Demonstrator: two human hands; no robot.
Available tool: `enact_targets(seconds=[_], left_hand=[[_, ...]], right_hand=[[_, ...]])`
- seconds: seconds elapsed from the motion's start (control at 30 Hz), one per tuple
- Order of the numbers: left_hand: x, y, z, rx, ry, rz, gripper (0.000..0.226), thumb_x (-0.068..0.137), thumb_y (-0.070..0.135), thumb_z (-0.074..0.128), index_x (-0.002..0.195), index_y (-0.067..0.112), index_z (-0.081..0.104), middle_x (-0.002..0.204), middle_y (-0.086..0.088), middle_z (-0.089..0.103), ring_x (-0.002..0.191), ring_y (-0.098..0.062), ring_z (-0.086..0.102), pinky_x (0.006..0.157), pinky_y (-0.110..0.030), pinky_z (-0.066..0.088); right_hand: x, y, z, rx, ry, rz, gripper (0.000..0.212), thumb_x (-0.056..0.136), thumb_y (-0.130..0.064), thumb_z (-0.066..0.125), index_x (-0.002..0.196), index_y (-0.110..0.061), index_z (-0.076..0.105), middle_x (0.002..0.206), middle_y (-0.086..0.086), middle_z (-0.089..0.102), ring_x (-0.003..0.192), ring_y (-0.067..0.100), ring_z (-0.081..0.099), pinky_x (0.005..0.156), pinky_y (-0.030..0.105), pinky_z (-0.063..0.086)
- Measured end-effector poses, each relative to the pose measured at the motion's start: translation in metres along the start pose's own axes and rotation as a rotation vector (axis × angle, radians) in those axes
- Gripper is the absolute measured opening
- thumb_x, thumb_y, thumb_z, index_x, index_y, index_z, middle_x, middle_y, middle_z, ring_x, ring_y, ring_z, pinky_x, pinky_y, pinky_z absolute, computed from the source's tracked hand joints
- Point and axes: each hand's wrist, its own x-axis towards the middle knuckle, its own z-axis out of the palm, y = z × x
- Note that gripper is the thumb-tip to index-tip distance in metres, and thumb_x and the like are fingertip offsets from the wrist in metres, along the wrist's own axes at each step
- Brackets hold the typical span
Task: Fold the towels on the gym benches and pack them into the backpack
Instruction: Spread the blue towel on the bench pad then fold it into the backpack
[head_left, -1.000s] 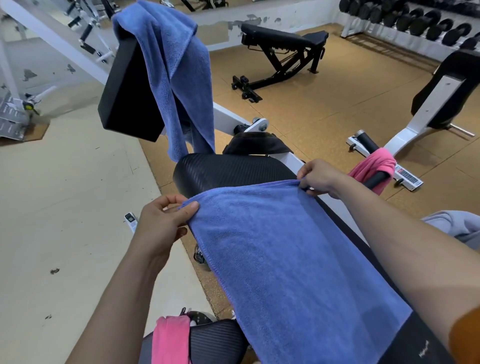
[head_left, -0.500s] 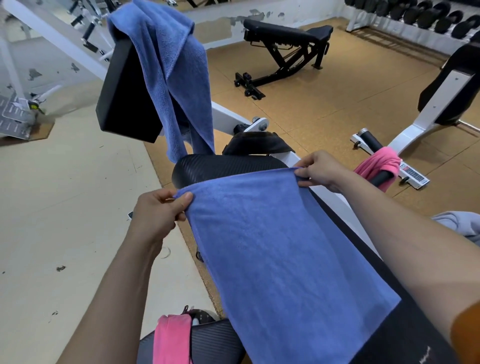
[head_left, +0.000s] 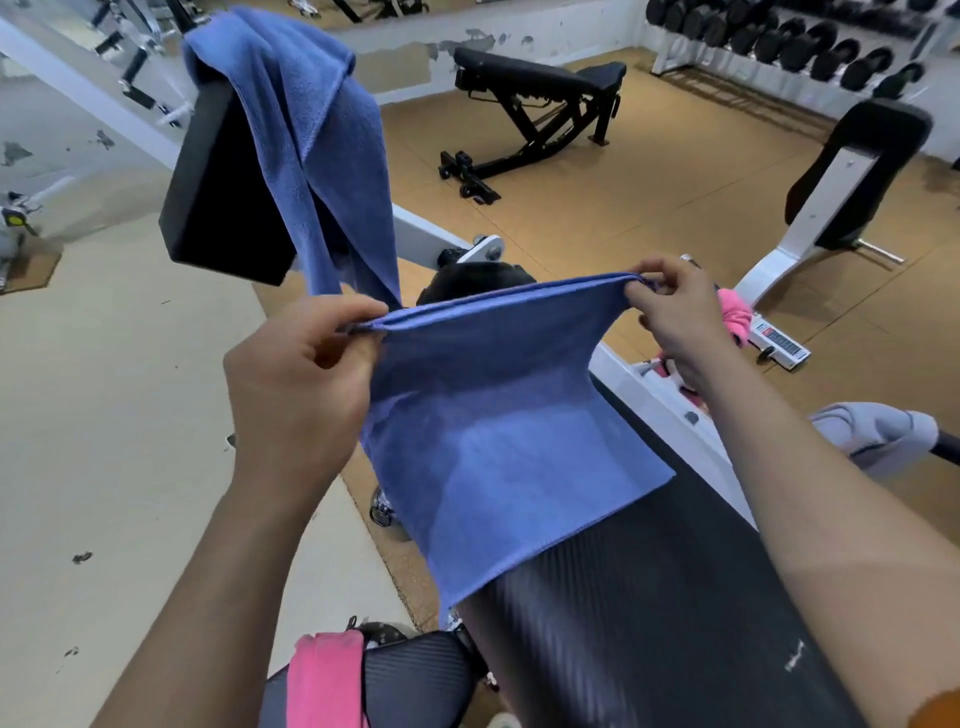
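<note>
The left hand (head_left: 301, 374) and the right hand (head_left: 670, 306) are each pinching a top corner of a blue towel (head_left: 498, 431), fingers clamped together on doubled edges, so the cloth is hanging folded in half between them. Its lower edge is draping onto the black padded bench serving as the table (head_left: 649, 613), slightly skewed toward the left.

Judging from this, the main risk is misalignment: the bottom edge is sitting at an angle, so laying it down as it is would probably give a crooked fold. The layers pinched in each hand could also be slipping apart if either grip loosens, and the left overhang could be dragging the towel off the narrow pad onto the floor.

A second blue towel (head_left: 311, 130) is hanging over a raised black pad (head_left: 218, 176) ahead, touching the held one's top edge in this view, so the two may be snagging. A pink towel (head_left: 324, 680) is lying over a pad at the bottom edge, another pink towel (head_left: 735, 312) is bunched on a roller behind the right hand, and a grey cloth (head_left: 872, 436) is lying at the right. No backpack is showing.

The floor is tan rubber beside pale concrete. An adjustable bench (head_left: 535, 104) is standing farther back, and a dumbbell rack (head_left: 810, 41) is lining the far wall.
</note>
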Motion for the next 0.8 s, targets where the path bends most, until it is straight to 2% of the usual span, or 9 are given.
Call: enact_targets(seconds=[0.07,0.13,0.23,0.33,0.43,0.57,0.63,0.73,0.8], left_hand=[[-0.032,0.009,-0.004,-0.005,-0.087,0.145,0.026,0.08,-0.002,0.061,0.093,0.018,0.072,0.085,0.022,0.064,0.081,0.0,0.062,0.073,-0.014,0.048],[-0.06,0.01,-0.005,0.017,-0.2,0.237,0.026,0.083,0.004,0.059,0.096,0.025,0.066,0.094,0.016,0.063,0.088,0.004,0.058,0.07,-0.012,0.046],[-0.089,0.002,-0.009,0.12,-0.338,0.332,0.024,0.085,0.012,0.051,0.101,0.029,0.056,0.106,0.014,0.057,0.085,0.0,0.057,0.064,-0.017,0.044],[-0.101,-0.006,-0.014,0.218,-0.422,0.367,0.022,0.086,0.017,0.044,0.102,0.029,0.051,0.107,0.016,0.054,0.079,-0.011,0.058,0.054,-0.03,0.049],[-0.104,-0.011,-0.016,0.235,-0.44,0.391,0.022,0.085,0.016,0.045,0.101,0.028,0.053,0.106,0.015,0.056,0.08,-0.013,0.058,0.053,-0.029,0.05],[-0.106,-0.011,-0.019,0.124,-0.448,0.395,0.019,0.081,0.012,0.054,0.094,0.025,0.06,0.098,0.013,0.061,0.081,-0.01,0.059,0.066,-0.02,0.045],[-0.108,-0.011,-0.02,0.068,-0.446,0.37,0.016,0.08,0.012,0.056,0.09,0.02,0.066,0.095,0.011,0.062,0.081,-0.009,0.06,0.069,-0.018,0.046],[-0.112,-0.013,-0.021,0.003,-0.415,0.316,0.015,0.079,0.014,0.058,0.082,0.013,0.073,0.09,0.008,0.066,0.082,-0.005,0.062,0.071,-0.017,0.047],[-0.115,-0.015,-0.02,-0.028,-0.378,0.284,0.016,0.078,0.015,0.059,0.078,0.01,0.074,0.088,0.006,0.067,0.083,-0.003,0.062,0.07,-0.016,0.048]], right_hand=[[-0.024,0.009,-0.019,-0.085,-0.034,0.027,0.026,0.09,-0.012,0.053,0.081,-0.035,0.058,0.074,0.005,0.047,0.061,0.018,0.044,0.048,0.026,0.039],[-0.045,0.023,-0.034,-0.13,-0.07,0.1,0.026,0.094,-0.012,0.049,0.084,-0.036,0.055,0.086,0.012,0.053,0.061,0.022,0.053,0.046,0.025,0.041],[-0.069,0.047,-0.042,0.026,-0.109,0.204,0.025,0.097,-0.002,0.048,0.087,-0.024,0.057,0.103,0.012,0.059,0.067,0.023,0.067,0.06,0.027,0.057],[-0.081,0.075,-0.041,0.1,-0.089,0.219,0.019,0.09,0.005,0.059,0.082,-0.011,0.064,0.1,0.015,0.061,0.082,0.027,0.064,0.084,0.036,0.058],[-0.088,0.088,-0.04,0.113,-0.098,0.272,0.014,0.082,0.007,0.067,0.078,-0.006,0.069,0.091,0.017,0.065,0.083,0.028,0.063,0.09,0.045,0.053],[-0.093,0.098,-0.043,0.028,-0.107,0.255,0.021,0.074,0.007,0.067,0.07,-0.013,0.07,0.086,0.007,0.07,0.078,0.019,0.062,0.08,0.037,0.05],[-0.094,0.102,-0.044,0.021,-0.102,0.241,0.028,0.073,0.012,0.062,0.066,-0.014,0.069,0.085,0.003,0.07,0.08,0.018,0.061,0.081,0.036,0.048],[-0.096,0.104,-0.042,0.015,-0.085,0.221,0.035,0.074,0.021,0.055,0.063,-0.012,0.061,0.079,-0.001,0.065,0.075,0.016,0.058,0.075,0.028,0.044],[-0.098,0.107,-0.041,0.002,-0.077,0.208,0.039,0.074,0.024,0.052,0.061,-0.013,0.057,0.078,-0.003,0.062,0.073,0.018,0.055,0.073,0.029,0.042]])
